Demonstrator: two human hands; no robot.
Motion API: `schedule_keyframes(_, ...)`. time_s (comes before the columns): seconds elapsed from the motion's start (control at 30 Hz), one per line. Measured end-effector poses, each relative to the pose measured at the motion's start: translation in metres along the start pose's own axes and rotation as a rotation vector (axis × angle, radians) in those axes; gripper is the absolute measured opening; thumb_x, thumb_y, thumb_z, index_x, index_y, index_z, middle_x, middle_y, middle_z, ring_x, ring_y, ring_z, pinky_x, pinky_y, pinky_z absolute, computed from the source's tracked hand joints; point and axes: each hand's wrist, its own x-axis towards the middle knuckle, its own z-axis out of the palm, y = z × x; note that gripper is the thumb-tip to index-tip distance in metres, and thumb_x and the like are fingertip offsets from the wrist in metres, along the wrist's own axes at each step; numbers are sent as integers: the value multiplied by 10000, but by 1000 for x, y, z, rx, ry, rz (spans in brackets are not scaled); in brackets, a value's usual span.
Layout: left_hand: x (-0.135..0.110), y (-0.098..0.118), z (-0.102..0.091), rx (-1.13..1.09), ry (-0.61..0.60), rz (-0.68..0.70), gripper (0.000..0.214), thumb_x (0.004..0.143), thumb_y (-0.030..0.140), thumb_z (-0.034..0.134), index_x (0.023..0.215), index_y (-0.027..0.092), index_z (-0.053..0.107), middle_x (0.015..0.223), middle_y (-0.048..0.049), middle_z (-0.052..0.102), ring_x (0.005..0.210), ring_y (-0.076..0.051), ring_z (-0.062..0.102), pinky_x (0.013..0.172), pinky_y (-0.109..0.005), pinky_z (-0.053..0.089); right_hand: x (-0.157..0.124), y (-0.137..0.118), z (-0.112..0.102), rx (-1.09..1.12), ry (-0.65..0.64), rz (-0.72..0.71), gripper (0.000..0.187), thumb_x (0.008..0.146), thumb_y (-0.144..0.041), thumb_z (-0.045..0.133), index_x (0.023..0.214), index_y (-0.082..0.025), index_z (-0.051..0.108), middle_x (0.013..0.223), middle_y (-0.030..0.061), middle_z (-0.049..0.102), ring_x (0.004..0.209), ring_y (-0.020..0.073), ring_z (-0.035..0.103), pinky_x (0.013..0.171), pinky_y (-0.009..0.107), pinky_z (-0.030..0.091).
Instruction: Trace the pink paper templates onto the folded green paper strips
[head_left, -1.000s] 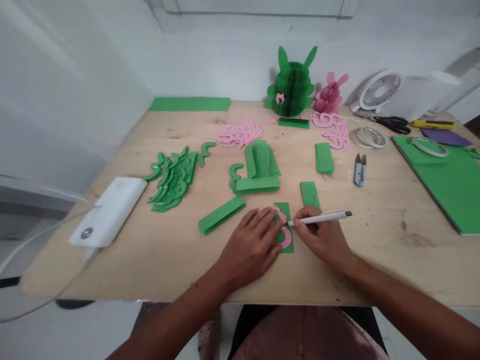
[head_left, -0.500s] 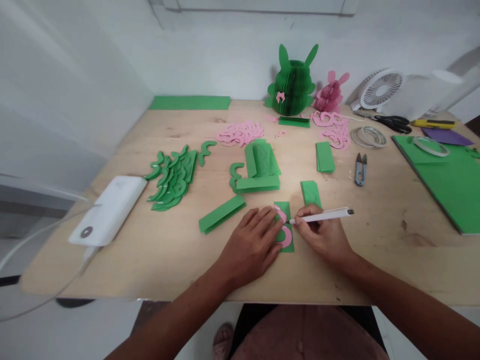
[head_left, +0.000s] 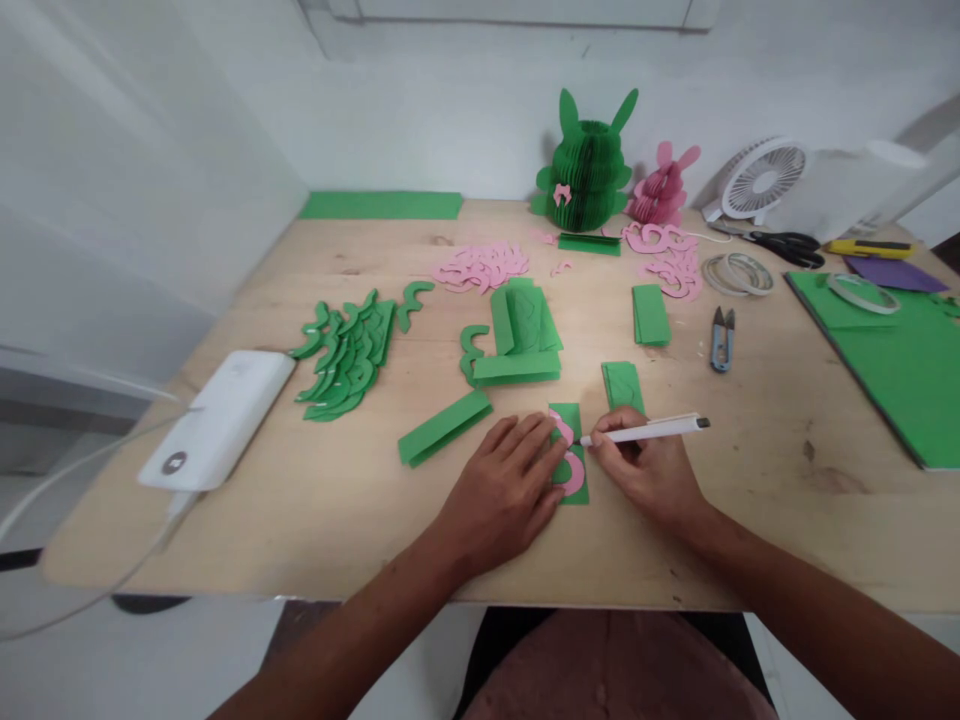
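- near the front edge of the tabletop [head_left: 337,510], between both grips: a narrow green strip [head_left: 568,413], lying flat, long side running away from the body.
- on top of it: a pink cut-out [head_left: 574,472], curved like an s, paler than the paper beneath, covering most of its length; green showing at the far end, down the right edge and at the near end.
- pressed down by the left grip [head_left: 504,490], spread flat, fingertips on the pink cut-out's left side and over the narrow green strip's left edge.
- pinched in the right grip [head_left: 651,475], closed round it: a white pen [head_left: 652,430] with a dark end, lying almost level, tip touching the paper at the pink cut-out's right edge, about halfway along.
- just beyond the right grip: a second strip [head_left: 622,385], green, apart from the first.
- left of the left grip: a folded strip [head_left: 444,428], green, set at a slant.
- further back: a green paper stack [head_left: 519,335], fanned green curls [head_left: 345,355], pink scraps [head_left: 480,268], snips [head_left: 721,338].
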Motion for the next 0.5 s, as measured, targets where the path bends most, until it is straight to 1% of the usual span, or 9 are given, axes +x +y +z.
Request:
schedule_keyframes(0.23,-1,0,0,5,-5,4,392,935,295,455,1282,132,540,1397,-156,507,1328,-287,440,1089,-497,376,1,0,-2,-93,-18,18,175,807,-290,500,676,-202,575,482,-42,503,418,93,399,422,218,291)
schedule_keyframes(0.33,-1,0,0,3,-4,2,396,935,295,456,1287,132,536,1401,-156,502,1330,-287,439,1089,-495,377,1,0,-2,-69,-30,20,186,818,-294,503,685,-193,583,514,-28,547,430,93,416,428,217,308)
schedule_keyframes(0.5,0,1,-1,-8,-1,-5,379,933,282,454,1273,143,545,1388,-146,515,1319,-285,449,1081,-492,388,-1,2,0,30,-1,23,138,814,-280,532,725,-192,590,597,-12,582,486,103,474,461,220,366)
